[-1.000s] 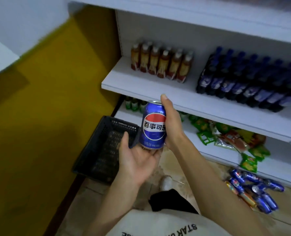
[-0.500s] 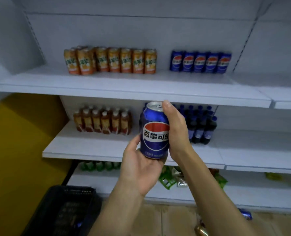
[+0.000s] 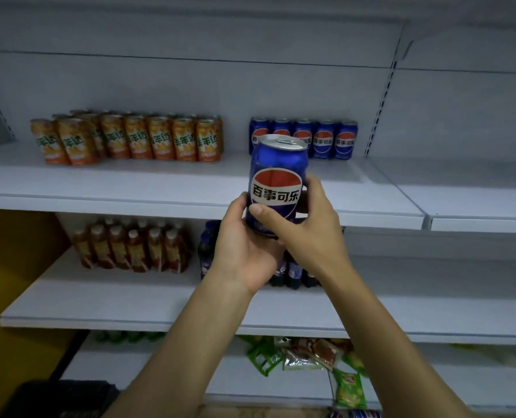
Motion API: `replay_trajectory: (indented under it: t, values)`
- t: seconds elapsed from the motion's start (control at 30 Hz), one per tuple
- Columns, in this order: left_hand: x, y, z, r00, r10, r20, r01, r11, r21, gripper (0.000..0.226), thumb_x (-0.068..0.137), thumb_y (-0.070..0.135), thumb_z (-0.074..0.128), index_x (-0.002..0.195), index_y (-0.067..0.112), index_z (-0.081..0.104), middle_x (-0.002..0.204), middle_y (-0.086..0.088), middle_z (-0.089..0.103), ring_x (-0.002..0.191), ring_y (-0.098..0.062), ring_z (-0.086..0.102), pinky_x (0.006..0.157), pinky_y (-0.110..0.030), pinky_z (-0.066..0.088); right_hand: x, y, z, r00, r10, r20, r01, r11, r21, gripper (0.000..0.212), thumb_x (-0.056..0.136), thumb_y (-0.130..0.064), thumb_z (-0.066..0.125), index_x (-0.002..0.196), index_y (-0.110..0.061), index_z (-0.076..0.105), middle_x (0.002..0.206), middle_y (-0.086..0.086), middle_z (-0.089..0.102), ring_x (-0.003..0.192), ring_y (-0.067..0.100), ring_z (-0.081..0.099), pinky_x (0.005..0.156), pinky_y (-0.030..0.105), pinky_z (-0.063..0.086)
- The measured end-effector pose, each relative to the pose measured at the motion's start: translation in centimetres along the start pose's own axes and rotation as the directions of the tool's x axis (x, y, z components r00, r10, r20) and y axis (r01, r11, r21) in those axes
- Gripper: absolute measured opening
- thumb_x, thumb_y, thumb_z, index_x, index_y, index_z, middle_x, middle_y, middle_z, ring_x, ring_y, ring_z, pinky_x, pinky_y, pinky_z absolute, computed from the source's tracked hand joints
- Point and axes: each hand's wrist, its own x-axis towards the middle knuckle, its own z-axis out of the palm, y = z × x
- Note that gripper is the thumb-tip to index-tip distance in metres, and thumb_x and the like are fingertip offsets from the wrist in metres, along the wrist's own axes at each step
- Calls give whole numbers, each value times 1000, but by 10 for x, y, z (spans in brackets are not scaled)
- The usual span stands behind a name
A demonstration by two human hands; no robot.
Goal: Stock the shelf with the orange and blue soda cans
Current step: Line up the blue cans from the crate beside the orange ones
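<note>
Plainly, both hands close on one blue can (image 3: 276, 179), held upright in the air before the front edge of the upper shelf (image 3: 160, 185) and not resting on it; the left hand (image 3: 244, 254) cups the base from below, palm up, thumb lying up the can's left side; the right hand (image 3: 311, 233) wraps the lower half from the right, thumb pressed across the front beneath the round red, white and blue emblem, fingers curled round the far side; the can is a smooth, glossy metal cylinder with a silvery rimmed top and a pull tab. On the upper shelf, a flat matte white board, a row of blue cans (image 3: 326, 140) stands behind the held one; apart to their left is a block of orange cans (image 3: 148, 140) with green lettering; the shelf below carries brown bottles (image 3: 130, 248) with pale caps beside dark blue bottles (image 3: 206, 251); crinkled snack packets (image 3: 305, 354) lie lower down.
</note>
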Motion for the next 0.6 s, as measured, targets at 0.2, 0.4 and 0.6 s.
replay_trajectory:
  t: [0.2,0.4,0.6]
  values:
    - [76,27,-36,971,238,22,-216,837,502,38,102,30,36,131,11,52,128,-9,61,122,-22,54,105,-35,42,85,24,7,993,91,81,-91,996,-3,62,69,-28,83,121,-21,50,108,-9,62,94,2,61,74,17,52]
    - [147,83,-81,916,137,377,-297,-399,868,44,92,38,55,133,25,48,134,9,49,120,-7,47,94,-19,36,193,76,43,978,205,44,-202,977,-71,64,70,-14,81,124,-14,45,116,0,59,101,12,56,80,22,47]
    - [237,116,-86,940,169,296,-182,-486,855,62,82,37,66,137,21,44,133,-3,54,116,-20,53,91,-32,47,282,126,81,972,235,-26,-235,948,-215,68,68,-18,84,127,-13,50,125,4,61,114,20,58,91,27,46]
